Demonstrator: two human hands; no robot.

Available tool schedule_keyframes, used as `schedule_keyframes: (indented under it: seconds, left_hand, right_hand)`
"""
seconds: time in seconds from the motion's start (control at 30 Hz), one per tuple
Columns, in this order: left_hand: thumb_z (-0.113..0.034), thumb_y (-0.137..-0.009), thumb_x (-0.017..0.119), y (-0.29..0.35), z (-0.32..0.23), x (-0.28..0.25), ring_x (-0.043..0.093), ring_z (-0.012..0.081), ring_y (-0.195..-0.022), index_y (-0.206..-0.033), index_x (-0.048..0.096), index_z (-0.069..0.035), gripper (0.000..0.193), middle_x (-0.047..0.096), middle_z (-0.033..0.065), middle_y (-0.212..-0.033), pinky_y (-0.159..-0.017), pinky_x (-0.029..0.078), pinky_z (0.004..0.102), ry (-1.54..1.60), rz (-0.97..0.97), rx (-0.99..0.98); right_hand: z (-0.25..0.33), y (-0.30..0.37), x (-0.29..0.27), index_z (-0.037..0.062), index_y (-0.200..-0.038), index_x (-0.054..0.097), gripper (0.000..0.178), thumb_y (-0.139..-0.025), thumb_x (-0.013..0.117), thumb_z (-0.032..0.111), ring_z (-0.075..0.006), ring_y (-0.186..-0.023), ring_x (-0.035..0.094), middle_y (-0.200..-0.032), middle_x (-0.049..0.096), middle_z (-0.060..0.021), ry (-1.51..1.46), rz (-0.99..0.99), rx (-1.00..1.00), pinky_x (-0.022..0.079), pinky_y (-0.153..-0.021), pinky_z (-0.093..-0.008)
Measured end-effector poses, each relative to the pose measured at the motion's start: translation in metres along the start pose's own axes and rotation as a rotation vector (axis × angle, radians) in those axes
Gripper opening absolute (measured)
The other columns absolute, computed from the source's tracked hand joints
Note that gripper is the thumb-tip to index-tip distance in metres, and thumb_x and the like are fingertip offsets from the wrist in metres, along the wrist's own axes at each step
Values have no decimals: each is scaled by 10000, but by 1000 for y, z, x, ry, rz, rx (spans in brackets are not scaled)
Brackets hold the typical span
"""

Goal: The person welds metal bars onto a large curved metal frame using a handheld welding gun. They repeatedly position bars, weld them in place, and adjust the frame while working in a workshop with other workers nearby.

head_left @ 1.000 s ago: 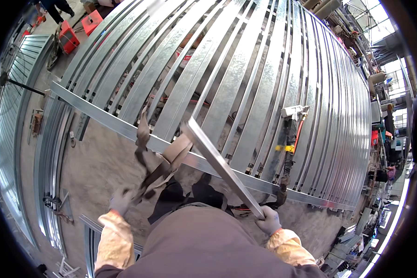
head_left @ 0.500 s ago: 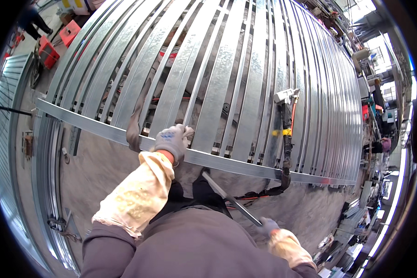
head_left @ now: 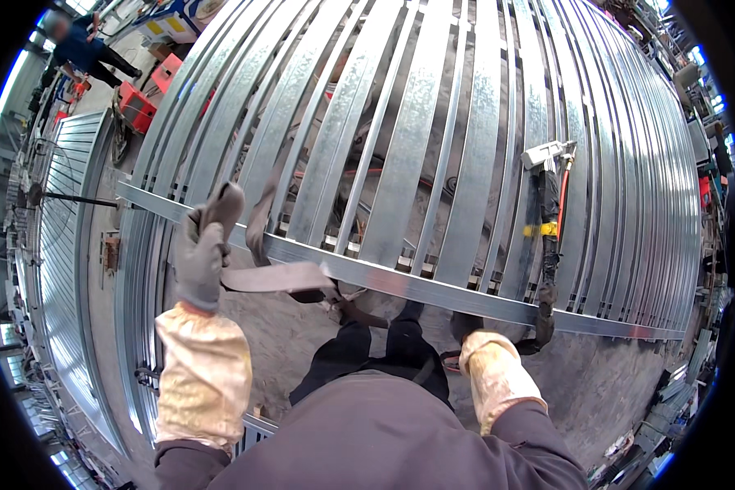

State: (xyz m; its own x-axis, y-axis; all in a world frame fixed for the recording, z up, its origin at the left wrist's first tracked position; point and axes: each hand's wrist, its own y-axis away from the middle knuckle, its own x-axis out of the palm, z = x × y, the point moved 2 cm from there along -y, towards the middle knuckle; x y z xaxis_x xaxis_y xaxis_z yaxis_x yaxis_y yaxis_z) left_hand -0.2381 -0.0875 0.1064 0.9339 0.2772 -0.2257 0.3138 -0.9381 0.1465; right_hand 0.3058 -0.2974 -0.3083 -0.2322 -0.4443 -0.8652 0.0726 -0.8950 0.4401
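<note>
My left hand (head_left: 200, 257), in a grey glove with a pale cuff, is closed on a grey-brown webbing strap (head_left: 278, 278). A folded part sticks up above the fingers, and another length runs right, below the frame's edge. More strap drapes over the front rail (head_left: 367, 269) of a large galvanized metal frame, near this hand. My right hand (head_left: 465, 324) is low beside that rail, right of my legs. Its glove looks dark, and its fingers are hidden. The frame's long metal slats (head_left: 420, 139) stretch away from me.
A grey-headed tool (head_left: 545, 155) with a black-wrapped cable, yellow tape and an orange hose lies across the slats. Metal profiles (head_left: 139, 286) and a ribbed panel (head_left: 69, 220) lie at left. A person (head_left: 94, 49) stands far left near red boxes (head_left: 136, 106).
My left hand has left the rail, moving left and up with the strap. My right hand has come forward to the rail; the metal bar it held no longer shows there. My view has shifted left.
</note>
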Motion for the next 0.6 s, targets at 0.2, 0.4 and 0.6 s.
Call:
schedule_keyframes:
  seconds: [0.2, 0.4, 0.6]
  left_hand:
    - [-240, -828, 787, -34, 134, 40, 610, 224, -1179, -1267, 567, -22, 537, 636, 166, -1203, -986, 493, 349, -606, -72, 37]
    - [-111, -937, 700, -19, 121, 6, 630, 123, -676, -1115, 681, -63, 185, 659, 38, -835, -588, 523, 340, 183, -78, -93]
    - [-132, -984, 613, 123, 206, -155, 601, 217, -1138, -1310, 534, 79, 396, 602, 130, -1286, -951, 505, 325, 108, -340, -77]
  right_hand:
    - [41, 84, -61, 116, -1302, 647, 486, -850, 709, 284, -359, -1214, 607, -1318, 633, -171, -252, 114, 76, 493, -1038, -434]
    - [35, 136, -55, 37, -1330, 630, 538, -853, 736, 260, -304, -1134, 680, -1228, 705, -185, -498, 209, 369, 519, -984, -380]
    - [51, 166, -69, -44, -1307, 612, 467, -913, 697, 192, -258, -1109, 684, -1199, 710, -178, -913, 22, 514, 534, -957, -361]
